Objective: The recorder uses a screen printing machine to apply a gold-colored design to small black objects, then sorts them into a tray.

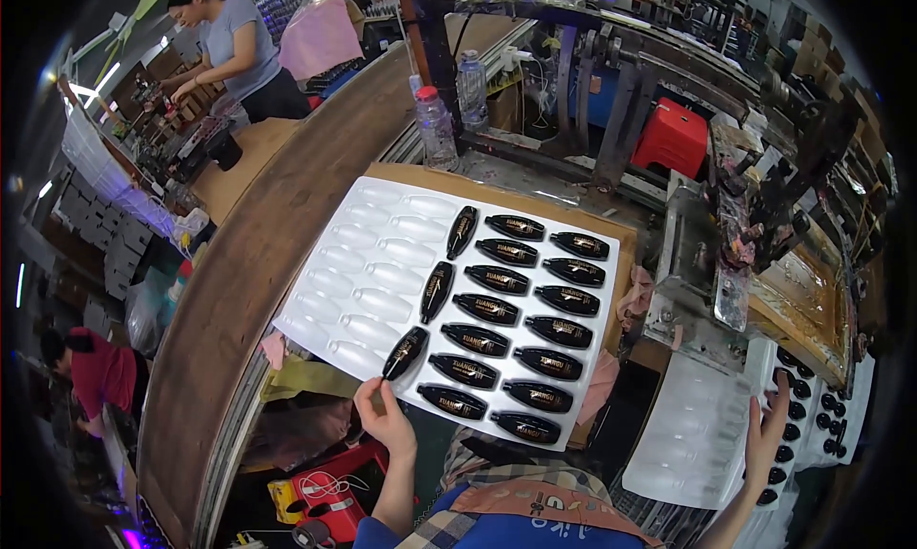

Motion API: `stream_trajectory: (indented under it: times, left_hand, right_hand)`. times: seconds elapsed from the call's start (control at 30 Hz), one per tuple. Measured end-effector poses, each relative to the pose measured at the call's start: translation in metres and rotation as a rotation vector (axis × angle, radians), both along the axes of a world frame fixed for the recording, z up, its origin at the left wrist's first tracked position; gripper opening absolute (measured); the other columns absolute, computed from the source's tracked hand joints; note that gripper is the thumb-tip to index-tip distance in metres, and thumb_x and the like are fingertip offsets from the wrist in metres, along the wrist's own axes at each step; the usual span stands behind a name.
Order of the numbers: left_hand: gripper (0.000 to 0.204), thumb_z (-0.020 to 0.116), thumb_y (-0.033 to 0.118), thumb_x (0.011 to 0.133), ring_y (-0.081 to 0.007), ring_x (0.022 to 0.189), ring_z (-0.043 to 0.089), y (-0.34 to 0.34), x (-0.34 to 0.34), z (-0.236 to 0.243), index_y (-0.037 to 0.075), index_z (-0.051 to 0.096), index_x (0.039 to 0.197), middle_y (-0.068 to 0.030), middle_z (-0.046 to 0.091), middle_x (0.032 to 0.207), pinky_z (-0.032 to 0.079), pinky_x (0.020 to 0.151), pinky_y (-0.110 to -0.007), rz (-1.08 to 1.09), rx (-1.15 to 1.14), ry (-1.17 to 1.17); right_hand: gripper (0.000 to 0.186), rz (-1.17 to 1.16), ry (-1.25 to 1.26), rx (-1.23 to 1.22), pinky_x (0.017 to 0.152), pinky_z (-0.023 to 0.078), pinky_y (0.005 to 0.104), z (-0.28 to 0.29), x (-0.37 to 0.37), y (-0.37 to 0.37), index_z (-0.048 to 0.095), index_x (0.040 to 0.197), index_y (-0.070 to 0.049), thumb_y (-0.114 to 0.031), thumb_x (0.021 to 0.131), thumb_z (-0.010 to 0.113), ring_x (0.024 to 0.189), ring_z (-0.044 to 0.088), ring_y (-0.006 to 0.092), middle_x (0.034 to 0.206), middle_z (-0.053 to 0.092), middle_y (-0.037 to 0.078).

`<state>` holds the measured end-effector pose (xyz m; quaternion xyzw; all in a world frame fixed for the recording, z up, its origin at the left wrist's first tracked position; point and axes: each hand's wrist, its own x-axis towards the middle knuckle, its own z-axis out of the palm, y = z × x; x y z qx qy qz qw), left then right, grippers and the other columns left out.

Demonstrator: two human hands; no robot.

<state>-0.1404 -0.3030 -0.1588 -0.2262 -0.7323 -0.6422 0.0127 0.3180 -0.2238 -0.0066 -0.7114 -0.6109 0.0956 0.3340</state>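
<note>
A white moulded tray (420, 203) lies tilted across the middle, with several glossy black tapered bottles (485, 309) printed in gold filling its right columns. Slots at its left hold nothing. Three more bottles lie at a steeper slant along the middle. My left hand (387, 420) pinches the lower tip of the nearest slanted bottle (406, 355) at the tray's front edge. At the right, my right hand (767, 436) has its fingers stretched apart beside the edge of another white tray (683, 434). Small black parts (795, 411) sit in white trays just beyond that hand.
A long brown conveyor belt (239, 272) curves along the left. Behind the bottles' tray stand a red-capped plastic jar (436, 129) and a metal frame. A red stool (671, 138) is farther back. Two other people work at the left, one standing beyond the belt (244, 52).
</note>
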Motion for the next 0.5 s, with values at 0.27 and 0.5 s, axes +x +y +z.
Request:
stream_trajectory:
  times: [0.27, 0.5]
  left_hand:
    - [0.015, 0.058, 0.000, 0.073, -0.0275, 0.091, 0.046, -0.013, 0.003, 0.001, 0.000, 0.053, 0.086, -0.0141, 0.050, 0.093, 0.036, 0.081, -0.035, -0.127, -0.260, 0.409]
    - [0.015, 0.053, -0.003, 0.074, -0.0302, 0.092, 0.046, 0.007, 0.002, 0.035, -0.001, 0.052, 0.089, -0.0151, 0.049, 0.092, 0.036, 0.082, -0.038, -0.112, -0.153, 0.529]
  right_hand:
    - [0.067, -0.479, -0.613, -0.721, 0.083, 0.038, 0.0409, -0.061, 0.123, -0.068, 0.035, 0.122, -0.002, -0.047, 0.075, 0.053, 0.106, 0.043, 0.0380, 0.118, 0.044, 0.020]
    - [0.066, -0.517, -0.494, -0.540, 0.088, 0.036, 0.0412, -0.095, 0.181, -0.104, 0.037, 0.114, 0.004, -0.047, 0.075, 0.054, 0.107, 0.040, 0.0417, 0.118, 0.038, 0.028]
